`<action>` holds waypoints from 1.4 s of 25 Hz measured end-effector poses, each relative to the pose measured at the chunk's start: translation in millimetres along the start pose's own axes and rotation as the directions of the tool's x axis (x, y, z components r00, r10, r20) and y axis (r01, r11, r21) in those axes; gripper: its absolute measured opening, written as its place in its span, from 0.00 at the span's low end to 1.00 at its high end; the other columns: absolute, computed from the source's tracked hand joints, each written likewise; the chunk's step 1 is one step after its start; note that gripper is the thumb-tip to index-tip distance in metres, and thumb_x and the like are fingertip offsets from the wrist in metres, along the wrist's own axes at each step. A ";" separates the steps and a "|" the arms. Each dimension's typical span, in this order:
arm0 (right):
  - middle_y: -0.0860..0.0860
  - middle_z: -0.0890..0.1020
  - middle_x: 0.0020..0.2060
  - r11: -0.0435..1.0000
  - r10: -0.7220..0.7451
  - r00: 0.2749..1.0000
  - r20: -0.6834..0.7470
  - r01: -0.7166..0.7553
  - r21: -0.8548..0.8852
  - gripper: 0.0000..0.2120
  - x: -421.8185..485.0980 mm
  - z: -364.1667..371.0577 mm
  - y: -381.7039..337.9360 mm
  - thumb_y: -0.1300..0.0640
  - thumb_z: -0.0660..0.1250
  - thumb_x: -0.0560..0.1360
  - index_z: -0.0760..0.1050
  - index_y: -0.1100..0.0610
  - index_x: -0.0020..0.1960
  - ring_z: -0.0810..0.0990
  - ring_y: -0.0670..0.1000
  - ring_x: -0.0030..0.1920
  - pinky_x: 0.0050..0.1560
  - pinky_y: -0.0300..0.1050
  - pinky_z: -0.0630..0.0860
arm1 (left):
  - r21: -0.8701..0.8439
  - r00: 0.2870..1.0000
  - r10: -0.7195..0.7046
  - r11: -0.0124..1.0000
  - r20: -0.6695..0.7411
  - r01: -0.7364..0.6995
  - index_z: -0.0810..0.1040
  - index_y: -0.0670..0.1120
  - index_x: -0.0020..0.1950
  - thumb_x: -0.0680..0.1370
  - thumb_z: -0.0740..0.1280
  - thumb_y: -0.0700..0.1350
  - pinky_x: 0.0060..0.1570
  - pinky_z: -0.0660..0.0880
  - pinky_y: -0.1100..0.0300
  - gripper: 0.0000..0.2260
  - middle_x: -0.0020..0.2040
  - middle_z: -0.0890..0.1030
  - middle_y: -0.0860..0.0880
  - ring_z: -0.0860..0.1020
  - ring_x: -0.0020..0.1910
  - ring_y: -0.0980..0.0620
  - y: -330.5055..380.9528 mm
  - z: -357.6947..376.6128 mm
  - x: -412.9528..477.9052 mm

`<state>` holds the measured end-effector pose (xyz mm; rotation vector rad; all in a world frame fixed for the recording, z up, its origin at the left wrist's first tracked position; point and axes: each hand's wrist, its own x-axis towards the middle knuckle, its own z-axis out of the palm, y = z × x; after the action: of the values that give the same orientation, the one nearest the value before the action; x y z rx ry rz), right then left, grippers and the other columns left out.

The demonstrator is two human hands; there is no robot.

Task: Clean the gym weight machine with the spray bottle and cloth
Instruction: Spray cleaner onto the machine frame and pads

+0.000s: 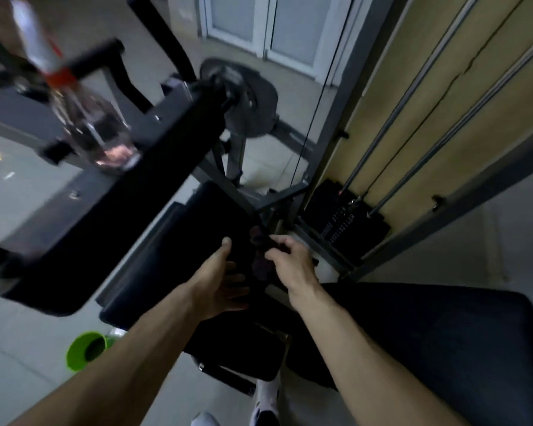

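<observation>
Weight machine [105, 229]: black frame and pads filling the middle of the scene, with the weight stack [345, 222] sitting far right behind its guide rods. Spray bottle [86, 124]: clear body, orange collar, blurred, appearing to be standing on the black pad at far left, well apart from both hands and being held by nobody. Cloth [260, 262]: dark and bunched, hanging between the two hands at centre, in front of the dark pads; its edges are hard to make out. Right grip [290, 259]: fingers curling round the cloth's upper part and pinching it. Left grip [225, 281]: released, thumb pointing up and fingers lying loosely straight just beside or under the cloth; whether they are touching it cannot be told. Seat pad [428, 348]: lying near right, with nothing on it. Green cup [85, 350]: sitting on the floor near left. Progress, as a judgement: with the bottle parked and the cloth in hand, the work seems to be in the wiping stage, the cloth being readied or shifted rather than pressing on a surface. No wet sheen is showing on any pad, so which parts are already done cannot be told; the pads, frame and handles are probably still awaiting wiping.
</observation>
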<state>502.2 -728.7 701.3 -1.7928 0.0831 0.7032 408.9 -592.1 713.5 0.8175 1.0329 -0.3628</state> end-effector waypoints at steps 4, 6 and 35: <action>0.47 0.86 0.49 0.943 -0.322 0.941 0.104 0.329 -0.052 0.16 -76.4 28.6 -93.6 0.66 0.69 0.74 0.82 0.46 0.53 0.85 0.46 0.50 0.52 0.43 0.83 | -0.265 0.968 0.175 0.956 0.182 -0.123 0.86 0.41 0.51 0.78 0.55 0.72 0.48 0.79 0.46 0.37 0.49 0.86 0.39 0.85 0.45 0.39 45.5 18.1 -108.1; 0.44 0.86 0.48 0.892 -0.431 0.895 0.115 0.442 -0.098 0.17 -93.5 39.7 -118.2 0.62 0.70 0.71 0.81 0.43 0.53 0.84 0.44 0.51 0.56 0.48 0.83 | -0.304 0.942 0.292 0.924 0.164 -0.233 0.85 0.43 0.47 0.80 0.57 0.66 0.37 0.81 0.55 0.29 0.42 0.86 0.42 0.85 0.36 0.44 63.8 19.4 -145.8; 0.43 0.82 0.62 0.788 -0.599 0.797 0.083 0.604 -0.118 0.26 -59.1 141.6 -218.3 0.40 0.74 0.75 0.74 0.45 0.70 0.80 0.41 0.62 0.63 0.43 0.77 | 0.143 0.476 0.847 0.515 -0.236 -0.845 0.80 0.45 0.42 0.81 0.67 0.49 0.44 0.78 0.47 0.10 0.39 0.83 0.45 0.81 0.42 0.44 213.8 -72.8 -171.5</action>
<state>481.2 -543.6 892.4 -1.7906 -0.5653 0.2798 413.2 -414.3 934.3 1.3141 0.7437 0.6489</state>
